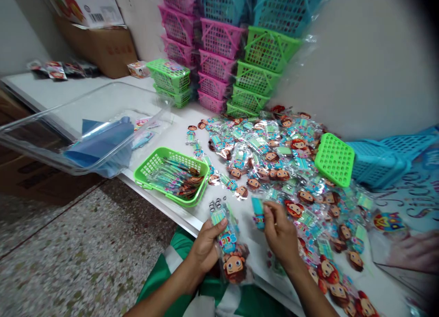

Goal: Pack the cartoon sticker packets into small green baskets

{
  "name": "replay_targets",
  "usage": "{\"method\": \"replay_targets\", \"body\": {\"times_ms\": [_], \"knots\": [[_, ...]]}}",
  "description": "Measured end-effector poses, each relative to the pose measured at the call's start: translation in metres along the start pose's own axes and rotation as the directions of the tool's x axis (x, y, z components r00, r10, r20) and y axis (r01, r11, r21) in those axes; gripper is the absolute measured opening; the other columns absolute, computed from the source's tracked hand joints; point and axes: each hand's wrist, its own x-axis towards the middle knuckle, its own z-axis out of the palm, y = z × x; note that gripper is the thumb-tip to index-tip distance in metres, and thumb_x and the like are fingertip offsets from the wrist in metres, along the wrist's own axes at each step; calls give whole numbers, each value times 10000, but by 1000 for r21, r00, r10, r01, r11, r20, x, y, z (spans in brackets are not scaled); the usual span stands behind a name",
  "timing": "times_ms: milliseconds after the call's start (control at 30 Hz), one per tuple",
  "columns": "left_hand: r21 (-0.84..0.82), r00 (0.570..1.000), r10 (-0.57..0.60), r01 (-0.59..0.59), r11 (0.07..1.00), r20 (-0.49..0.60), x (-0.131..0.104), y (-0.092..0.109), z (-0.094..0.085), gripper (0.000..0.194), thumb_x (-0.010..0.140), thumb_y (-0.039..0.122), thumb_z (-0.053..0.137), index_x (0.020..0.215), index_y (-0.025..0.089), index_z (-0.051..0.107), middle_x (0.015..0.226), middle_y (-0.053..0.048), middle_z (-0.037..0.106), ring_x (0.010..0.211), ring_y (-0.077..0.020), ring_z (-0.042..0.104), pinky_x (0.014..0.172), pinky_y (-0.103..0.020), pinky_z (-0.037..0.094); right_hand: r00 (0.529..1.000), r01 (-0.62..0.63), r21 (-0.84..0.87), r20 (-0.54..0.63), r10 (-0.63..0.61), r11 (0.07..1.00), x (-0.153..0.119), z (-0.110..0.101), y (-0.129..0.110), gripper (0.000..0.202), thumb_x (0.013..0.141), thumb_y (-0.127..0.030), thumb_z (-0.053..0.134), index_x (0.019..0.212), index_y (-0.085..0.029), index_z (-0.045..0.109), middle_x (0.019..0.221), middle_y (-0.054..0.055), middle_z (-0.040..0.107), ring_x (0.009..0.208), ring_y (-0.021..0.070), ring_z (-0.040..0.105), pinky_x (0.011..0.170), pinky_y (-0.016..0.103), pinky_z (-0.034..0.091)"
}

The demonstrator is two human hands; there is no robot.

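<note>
My left hand (207, 246) is closed on a small stack of clear-bagged character keychains (230, 244), held over the table's front edge with the metal rings at the top. A round cartoon face shows on the front one. To its right, my right hand (278, 232) pinches another bagged keychain (258, 212), whose blue-green upper part sticks out to the left of the fingers. The rest of that one is hidden by the hand. Beyond my left hand sits a green basket (142, 180) with several packets standing in rows inside.
A wide heap of similar packets (270, 157) covers the table on the right, with an upturned green basket (334, 159) on it. Blue baskets (377, 164) lie beyond. Stacked pink baskets (214, 81) and green baskets line the wall. A clear plastic tub (92, 168) stands left.
</note>
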Motion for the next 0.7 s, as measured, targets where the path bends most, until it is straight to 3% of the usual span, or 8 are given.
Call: {"method": "replay_targets", "body": {"times_ms": [133, 333, 367, 467, 500, 533, 633, 700], "knots": [[-56, 998, 24, -20, 998, 62, -2, -1, 4, 425, 732, 214, 701, 1135, 177, 572, 1003, -94, 690, 865, -234, 667, 833, -363, 492, 944, 82, 132, 309, -120, 988, -4, 12, -11, 204, 937, -339, 349, 995, -236, 514, 747, 0, 609, 625, 167, 590, 603, 258, 415], [-58, 995, 94, -97, 994, -43, 2, -1, 0, 524, 731, 180, 701, 1217, 226, 509, 945, -44, 700, 851, -213, 668, 839, -350, 492, 897, -91, 183, 442, 1, 979, -19, 17, -25, 245, 933, -412, 345, 945, -239, 519, 648, -25, 585, 570, 172, 565, 540, 251, 388], [-57, 992, 108, -112, 992, -61, 3, 0, -2, 515, 736, 185, 697, 1215, 224, 510, 933, -40, 702, 842, -210, 669, 834, -347, 495, 863, -119, 178, 505, 13, 977, -22, 13, -23, 276, 933, -428, 338, 881, -238, 532, 633, -24, 588, 568, 176, 572, 538, 254, 391], [-56, 989, 123, -127, 990, -83, 5, 5, -7, 495, 750, 186, 682, 1214, 215, 510, 951, -44, 700, 833, -204, 669, 824, -339, 501, 672, -285, 156, 736, 81, 946, -19, -1, -10, 475, 943, -494, 231, 707, -217, 536, 559, -19, 582, 462, 161, 551, 497, 260, 405], [-55, 990, 119, -123, 991, -79, 6, 6, -8, 495, 751, 185, 682, 1214, 214, 510, 955, -45, 699, 829, -203, 670, 820, -338, 502, 649, -319, 137, 752, 111, 938, -12, -2, -5, 519, 943, -509, 197, 701, -210, 545, 551, -14, 585, 438, 155, 539, 487, 262, 410], [-53, 991, 109, -113, 992, -73, 6, 7, -8, 493, 752, 186, 681, 1213, 213, 509, 951, -45, 699, 824, -203, 671, 817, -338, 504, 683, -308, 118, 718, 133, 944, -2, 0, -2, 534, 942, -517, 188, 725, -202, 560, 568, -6, 596, 445, 155, 542, 495, 266, 419], [-39, 995, 76, -79, 996, -69, 6, 8, -8, 477, 758, 194, 677, 1205, 201, 510, 892, -45, 705, 807, -207, 674, 804, -346, 511, 923, 3, -14, 384, 3, 1000, 40, 25, 2, 382, 920, -484, 353, 938, -186, 591, 816, 50, 650, 724, 193, 606, 674, 295, 451], [-25, 994, 56, -59, 998, -94, 5, 7, -8, 458, 757, 193, 677, 1186, 179, 518, 860, -54, 707, 796, -213, 676, 795, -355, 514, 939, 229, -200, 305, -161, 953, 69, 50, 0, 359, 879, -423, 482, 1128, -174, 550, 1057, 107, 612, 972, 239, 554, 820, 331, 420]]}}
